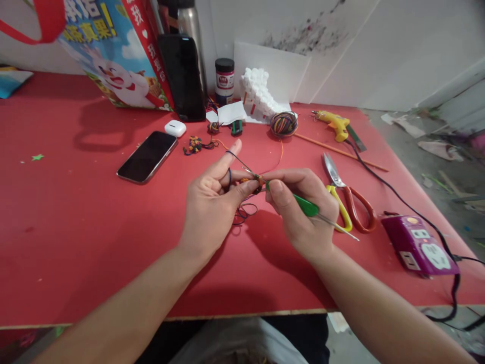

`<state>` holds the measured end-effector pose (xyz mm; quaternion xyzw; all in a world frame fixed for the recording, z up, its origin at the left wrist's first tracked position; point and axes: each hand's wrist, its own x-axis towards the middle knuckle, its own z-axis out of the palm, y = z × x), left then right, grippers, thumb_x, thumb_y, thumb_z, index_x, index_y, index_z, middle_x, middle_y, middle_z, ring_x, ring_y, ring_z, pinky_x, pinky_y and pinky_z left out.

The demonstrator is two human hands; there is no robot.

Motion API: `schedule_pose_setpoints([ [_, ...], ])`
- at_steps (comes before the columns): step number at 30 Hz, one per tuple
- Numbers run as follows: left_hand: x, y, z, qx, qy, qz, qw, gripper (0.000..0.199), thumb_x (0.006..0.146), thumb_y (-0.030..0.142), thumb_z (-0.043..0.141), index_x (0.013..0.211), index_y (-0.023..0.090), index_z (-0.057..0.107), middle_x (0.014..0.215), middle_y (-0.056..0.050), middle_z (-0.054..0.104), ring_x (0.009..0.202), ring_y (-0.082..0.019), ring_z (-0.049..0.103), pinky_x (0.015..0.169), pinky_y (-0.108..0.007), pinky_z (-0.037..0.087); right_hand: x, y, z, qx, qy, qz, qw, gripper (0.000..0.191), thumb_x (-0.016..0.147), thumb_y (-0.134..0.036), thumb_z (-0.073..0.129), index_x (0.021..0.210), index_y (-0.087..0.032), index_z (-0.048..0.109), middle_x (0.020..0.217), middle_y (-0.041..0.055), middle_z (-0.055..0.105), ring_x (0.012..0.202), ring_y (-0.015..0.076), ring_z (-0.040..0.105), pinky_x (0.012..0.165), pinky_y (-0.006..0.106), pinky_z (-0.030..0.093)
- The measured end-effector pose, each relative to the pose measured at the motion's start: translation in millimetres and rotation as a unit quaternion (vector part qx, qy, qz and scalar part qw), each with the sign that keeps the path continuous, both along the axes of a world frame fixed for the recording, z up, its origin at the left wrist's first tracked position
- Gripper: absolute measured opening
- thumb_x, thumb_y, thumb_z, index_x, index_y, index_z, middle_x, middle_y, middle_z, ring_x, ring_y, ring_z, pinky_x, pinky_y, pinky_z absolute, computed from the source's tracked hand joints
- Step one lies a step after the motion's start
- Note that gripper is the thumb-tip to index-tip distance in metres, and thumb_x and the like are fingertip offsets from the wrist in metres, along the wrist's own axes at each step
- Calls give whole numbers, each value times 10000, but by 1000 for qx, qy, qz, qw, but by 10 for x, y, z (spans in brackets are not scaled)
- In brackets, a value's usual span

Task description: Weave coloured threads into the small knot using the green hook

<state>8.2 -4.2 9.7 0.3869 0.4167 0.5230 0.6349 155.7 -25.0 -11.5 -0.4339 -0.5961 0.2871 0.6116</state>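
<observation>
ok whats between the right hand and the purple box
The scissors lie between the right hand and the purple box, and the metal tip of the green-handled hook reaches into that gap; the head view shows it.

Here's the left hand (208, 199) pinching, thumb (244, 192) at the grip, one finger (232, 152) raised above it; the right hand (306, 207) curls in opposite, fingertips close, left forearm (132, 296) and right forearm (382, 303) slanting up from below.
</observation>
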Motion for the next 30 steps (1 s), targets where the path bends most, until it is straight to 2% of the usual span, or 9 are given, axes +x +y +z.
schedule_pose_setpoints([
  [3,7,4,-5,-6,-18,-3,1000,893,797,190,913,1606,316,558,852,44,799,822,-162,772,629,-216,597,0,6,-34,37,-39,-21,998,92,1041,-293,699,1070,-257,779,919,20,792,767,154,718,711,313,601],
  [7,3,15,-30,-21,-20,2,1000,848,822,190,894,1599,285,567,892,16,808,750,-152,762,597,-222,579,5,14,-88,71,-75,-21,994,116,1043,-277,694,1130,-279,771,982,25,797,843,174,738,764,341,607],
  [11,4,38,-51,-1,-39,-3,999,818,795,150,895,1555,245,610,843,27,789,799,-138,754,726,-226,602,33,35,-88,77,-95,-21,992,116,1029,-283,708,1129,-277,768,950,30,773,834,194,727,744,357,606],
  [15,9,39,-32,53,-26,-14,998,792,782,141,895,1519,291,648,833,45,768,830,-134,717,810,-241,603,56,70,-41,105,-130,-55,984,157,999,-252,725,1136,-268,799,1019,67,728,896,213,719,776,376,622],
  [17,3,27,-4,68,-5,-19,998,757,793,141,887,1500,306,670,823,45,741,805,-132,688,773,-235,596,70,90,-16,121,-139,-59,981,195,985,-220,729,1150,-272,819,1077,85,724,954,224,733,806,383,641],
  [23,-46,13,27,93,8,-58,994,745,838,187,876,1534,315,647,862,21,719,832,-135,671,704,-210,578,166,126,32,120,-112,18,986,238,993,-180,719,1142,-316,845,1080,65,828,949,236,786,839,412,659],
  [27,-77,60,-41,76,10,-80,994,628,828,253,907,1427,345,739,880,23,721,694,-105,633,621,-212,568,219,114,58,137,-95,-32,985,265,986,-199,740,1176,-356,839,1087,52,843,970,258,785,850,444,653],
  [30,-90,109,-94,58,2,-92,994,431,837,350,904,1258,284,838,838,-4,745,619,-96,611,585,-226,585,227,115,93,164,-76,-80,980,294,988,-152,734,1180,-347,840,1067,39,846,980,238,779,886,431,641],
])
